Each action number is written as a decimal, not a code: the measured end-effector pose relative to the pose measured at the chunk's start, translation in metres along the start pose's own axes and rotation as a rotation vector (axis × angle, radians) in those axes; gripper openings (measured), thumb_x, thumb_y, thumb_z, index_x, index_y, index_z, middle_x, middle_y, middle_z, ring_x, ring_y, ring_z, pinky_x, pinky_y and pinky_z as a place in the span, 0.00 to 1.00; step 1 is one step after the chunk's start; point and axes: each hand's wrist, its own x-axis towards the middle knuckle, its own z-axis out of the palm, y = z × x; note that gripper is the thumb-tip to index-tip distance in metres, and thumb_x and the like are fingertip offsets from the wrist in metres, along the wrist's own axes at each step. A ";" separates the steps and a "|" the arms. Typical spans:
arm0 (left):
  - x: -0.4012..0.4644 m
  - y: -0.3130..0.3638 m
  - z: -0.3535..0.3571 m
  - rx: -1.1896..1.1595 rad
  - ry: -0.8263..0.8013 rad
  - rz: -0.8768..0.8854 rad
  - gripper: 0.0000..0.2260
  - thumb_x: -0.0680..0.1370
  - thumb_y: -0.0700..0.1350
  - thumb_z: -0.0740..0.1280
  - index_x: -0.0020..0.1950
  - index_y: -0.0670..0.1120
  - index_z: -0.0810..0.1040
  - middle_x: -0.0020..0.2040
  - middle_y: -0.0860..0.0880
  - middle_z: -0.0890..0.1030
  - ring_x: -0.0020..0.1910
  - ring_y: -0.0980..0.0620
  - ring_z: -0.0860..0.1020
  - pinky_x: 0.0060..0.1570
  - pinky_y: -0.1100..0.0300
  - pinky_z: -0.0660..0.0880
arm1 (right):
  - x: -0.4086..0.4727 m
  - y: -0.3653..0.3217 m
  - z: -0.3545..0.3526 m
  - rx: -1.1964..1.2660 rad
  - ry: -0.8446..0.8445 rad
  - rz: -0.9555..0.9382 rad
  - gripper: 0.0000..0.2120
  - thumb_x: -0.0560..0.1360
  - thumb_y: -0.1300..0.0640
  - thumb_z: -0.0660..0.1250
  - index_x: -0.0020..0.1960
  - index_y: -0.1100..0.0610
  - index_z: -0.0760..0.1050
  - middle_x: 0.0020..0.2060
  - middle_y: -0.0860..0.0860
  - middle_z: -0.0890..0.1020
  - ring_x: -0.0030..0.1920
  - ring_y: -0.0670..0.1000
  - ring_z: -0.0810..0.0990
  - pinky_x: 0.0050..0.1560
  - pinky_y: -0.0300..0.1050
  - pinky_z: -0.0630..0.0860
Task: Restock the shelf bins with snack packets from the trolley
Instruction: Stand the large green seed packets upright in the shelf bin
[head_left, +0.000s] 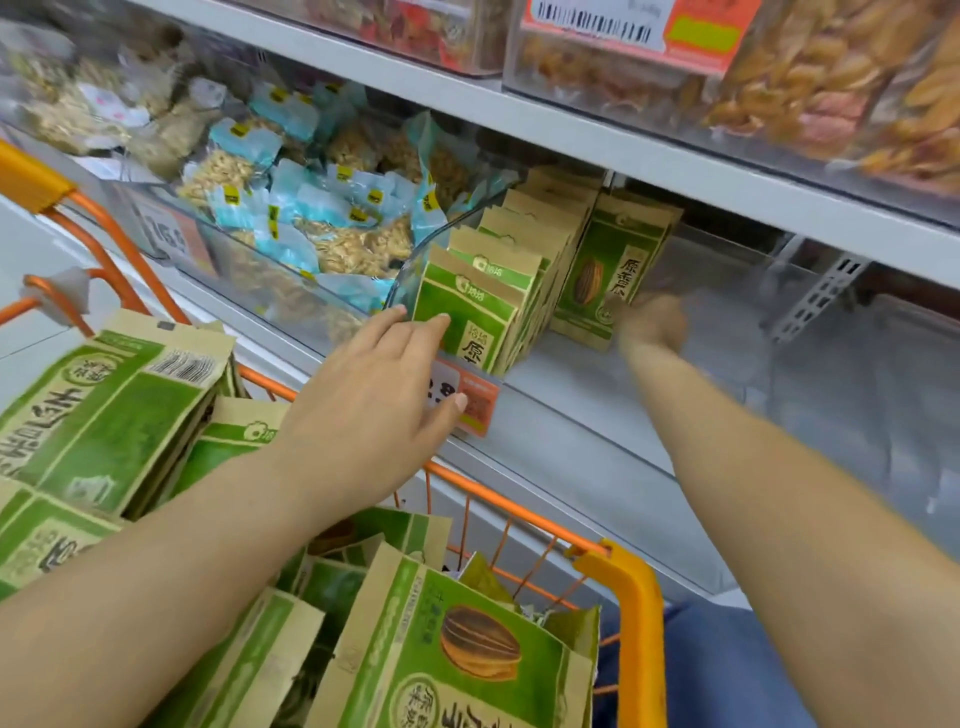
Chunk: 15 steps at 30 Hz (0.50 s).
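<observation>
The left hand (379, 384) reaches forward with straight, spread fingers; its fingertips (441, 321) touch the front packet (470, 317) of a row of green and tan snack packets (524, 249) standing upright in a clear shelf bin (597, 410). The thumb lies over an orange price tag (475, 402) on the bin's front edge. The right hand (652, 322) is inside the same bin, just right of the row, beside a packet (610, 270) that stands facing out at the row's far end. That hand is blurred; it seems to touch the packet's lower corner, but whether its fingers are curled or straight cannot be told. Below and behind both forearms an orange trolley (634, 587) holds a loose heap of the same green packets (447, 654). Left of the left hand, a neighbouring bin (249, 265) holds blue-edged bags.
</observation>
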 end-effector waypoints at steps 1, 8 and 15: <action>0.000 0.000 0.000 -0.004 0.002 0.002 0.30 0.80 0.59 0.54 0.78 0.48 0.51 0.75 0.52 0.61 0.77 0.53 0.48 0.72 0.61 0.49 | 0.000 0.000 0.000 0.024 -0.010 0.027 0.20 0.74 0.46 0.68 0.57 0.61 0.78 0.56 0.59 0.80 0.58 0.59 0.78 0.50 0.47 0.72; 0.000 0.000 -0.015 -0.110 0.051 0.052 0.22 0.81 0.55 0.58 0.74 0.50 0.64 0.70 0.51 0.70 0.71 0.53 0.62 0.67 0.59 0.60 | -0.022 -0.025 -0.029 0.382 -0.017 0.150 0.24 0.73 0.48 0.68 0.63 0.58 0.68 0.60 0.57 0.76 0.56 0.59 0.78 0.54 0.50 0.76; -0.013 0.016 -0.046 -0.276 -0.443 0.261 0.06 0.75 0.51 0.69 0.46 0.52 0.84 0.43 0.57 0.83 0.44 0.62 0.78 0.48 0.62 0.73 | -0.125 -0.039 -0.081 0.632 -0.266 -0.255 0.09 0.76 0.64 0.63 0.53 0.54 0.73 0.41 0.49 0.77 0.36 0.44 0.76 0.30 0.36 0.74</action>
